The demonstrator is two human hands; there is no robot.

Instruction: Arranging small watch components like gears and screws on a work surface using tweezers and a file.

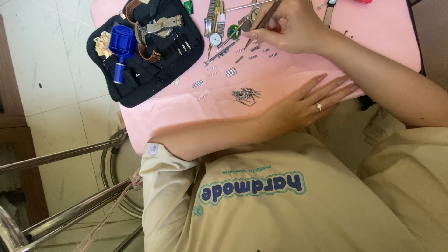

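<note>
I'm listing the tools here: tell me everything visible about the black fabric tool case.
The black fabric tool case lies open and flat on the pink table mat, at its left edge. It is soft, with rounded corners and sewn slots. It holds a blue plastic tool, a metal watch and slim drivers. No hand touches it.

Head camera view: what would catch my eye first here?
A pink table strewn with tiny metal pins. At its far left, a black tool case holds a blue tool. The right hand pinches tweezers near watch parts; the left hand rests flat.
</note>
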